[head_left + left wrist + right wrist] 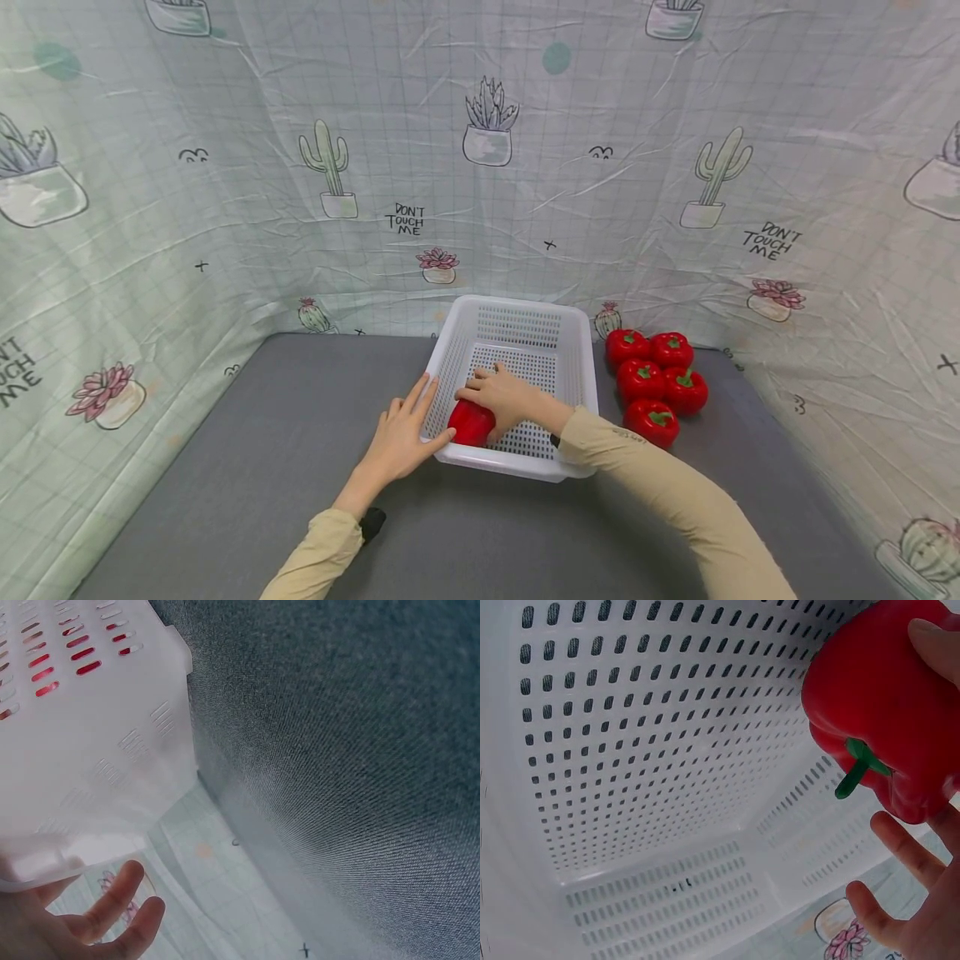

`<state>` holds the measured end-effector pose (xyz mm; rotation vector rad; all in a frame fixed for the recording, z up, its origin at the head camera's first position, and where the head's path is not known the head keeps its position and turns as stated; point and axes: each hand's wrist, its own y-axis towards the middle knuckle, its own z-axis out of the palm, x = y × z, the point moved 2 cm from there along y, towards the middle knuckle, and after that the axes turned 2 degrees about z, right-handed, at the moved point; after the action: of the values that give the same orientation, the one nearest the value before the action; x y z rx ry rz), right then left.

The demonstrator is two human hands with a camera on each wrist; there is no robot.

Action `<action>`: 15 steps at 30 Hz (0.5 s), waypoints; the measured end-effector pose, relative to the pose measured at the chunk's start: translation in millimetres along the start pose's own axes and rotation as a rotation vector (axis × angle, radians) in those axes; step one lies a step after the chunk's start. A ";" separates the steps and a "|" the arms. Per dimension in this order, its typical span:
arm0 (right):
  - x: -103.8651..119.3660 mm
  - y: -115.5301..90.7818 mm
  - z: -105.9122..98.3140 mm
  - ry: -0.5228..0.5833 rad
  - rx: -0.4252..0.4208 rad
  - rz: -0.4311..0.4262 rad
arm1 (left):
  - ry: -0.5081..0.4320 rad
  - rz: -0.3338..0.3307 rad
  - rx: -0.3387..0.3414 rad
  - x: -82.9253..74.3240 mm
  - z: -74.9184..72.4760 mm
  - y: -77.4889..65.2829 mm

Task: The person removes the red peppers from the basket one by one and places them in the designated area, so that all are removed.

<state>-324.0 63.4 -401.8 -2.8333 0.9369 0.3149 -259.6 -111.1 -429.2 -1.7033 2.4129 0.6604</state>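
Note:
A red bell pepper (471, 423) with a green stem is inside a white perforated plastic basket (517, 464), in its near left corner. My right hand (504, 395) reaches into the basket and grips this pepper; the right wrist view shows the pepper (889, 697) between thumb and fingers. At the basket's left rim, my left hand (401, 437) rests with its fingers extended. In the left wrist view, the left hand's fingers (112, 904) lie along the basket's edge, and red shows through the slots of the basket wall (112, 750).
Several red bell peppers (641, 381) stand grouped on the grey table (247, 467), to the right of the basket. A patterned cloth (390, 150) with cactus drawings hangs behind the table and along both sides.

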 end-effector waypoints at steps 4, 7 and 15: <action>-4.8 -2.0 -7.4 0.022 -0.020 0.025 | 0.006 0.006 -0.004 0.5 0.8 0.4; -8.5 -5.0 -16.3 0.031 -0.041 0.045 | 0.007 0.011 -0.008 1.0 1.7 0.6; -17.6 -15.3 -40.6 0.069 -0.114 0.065 | 0.011 0.015 -0.011 1.6 2.3 0.4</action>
<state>-322.3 77.6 -357.2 -2.9383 1.0586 0.2882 -260.9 -111.4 -431.6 -1.6992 2.4357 0.6693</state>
